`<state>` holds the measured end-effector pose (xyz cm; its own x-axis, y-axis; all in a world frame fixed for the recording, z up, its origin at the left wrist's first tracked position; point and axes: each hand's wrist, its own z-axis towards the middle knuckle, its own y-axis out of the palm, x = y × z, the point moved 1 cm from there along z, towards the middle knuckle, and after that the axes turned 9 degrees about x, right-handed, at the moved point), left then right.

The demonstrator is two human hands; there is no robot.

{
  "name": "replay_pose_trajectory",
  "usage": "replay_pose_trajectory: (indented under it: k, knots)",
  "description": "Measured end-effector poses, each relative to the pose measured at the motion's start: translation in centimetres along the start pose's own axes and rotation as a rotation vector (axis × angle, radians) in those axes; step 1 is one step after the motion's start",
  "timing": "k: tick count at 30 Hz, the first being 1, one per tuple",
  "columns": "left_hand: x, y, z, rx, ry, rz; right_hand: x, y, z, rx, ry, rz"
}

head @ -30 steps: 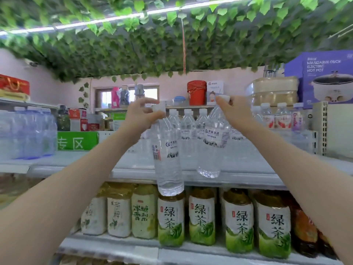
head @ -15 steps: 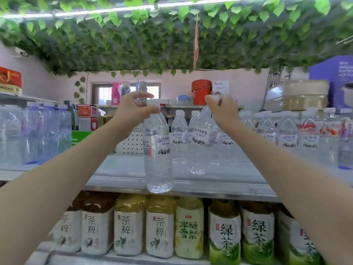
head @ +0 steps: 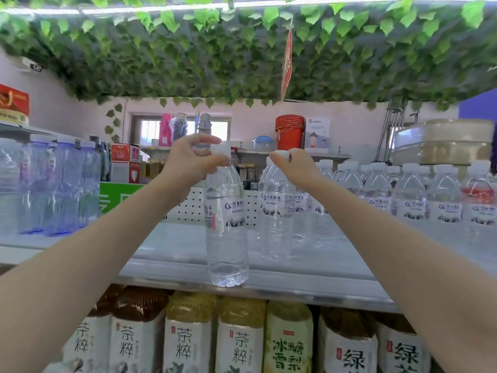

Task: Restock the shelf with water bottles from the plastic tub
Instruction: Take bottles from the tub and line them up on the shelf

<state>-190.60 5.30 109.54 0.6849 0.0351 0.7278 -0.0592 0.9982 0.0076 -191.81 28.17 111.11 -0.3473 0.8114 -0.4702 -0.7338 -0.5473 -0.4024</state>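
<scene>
We had a water bottle in each hand, both up at the shelf (head: 172, 246). Our left hand (head: 193, 164) pinched the left-hand bottle (head: 226, 227) by its white cap, thumb and fingers curled round the neck. That bottle hung upright with its base level with the shelf's front lip; we could not tell whether it rested there or hung just clear of it. Our right hand (head: 297, 170) was curled round the cap of the right-hand bottle (head: 277, 216), which stood upright further in on the shelf, just beside the row of bottles (head: 411, 200) already lined up to the right. Whether its base had touched down we could not say for certain, though it looked very close.

As we judged it, the job was well under way but not done. The right side of the shelf was filled with matching bottles, while a bare stretch lay to the left between them and the tall blue bottles (head: 59, 189). These two needed setting down and letting go, and the left-hand one needed pushing further in. The plastic tub was out of view, so we could not tell how many remained. Tea bottles (head: 188, 337) filled the shelf below.
</scene>
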Motion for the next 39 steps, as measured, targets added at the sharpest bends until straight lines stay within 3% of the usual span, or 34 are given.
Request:
replay_pose_trajectory:
  k: [8, 15, 24, 39]
  knots:
    - [-0.2, 0.6, 0.3, -0.010, 0.009, -0.036, 0.7, -0.2, -1.7, 0.018, 0.057, 0.016]
    - [-0.2, 0.6, 0.7, 0.017, 0.000, -0.057, 4.0, 0.1, -8.7, -0.283, 0.372, 0.011]
    - [0.2, 0.3, -0.1, 0.000, 0.017, -0.062, 5.3, 2.6, -9.6, -0.338, 0.289, -0.111]
    - [-0.1, -1.4, -1.7, 0.022, 0.003, -0.068, 4.5, 4.5, -9.4, -0.329, 0.372, -0.111]
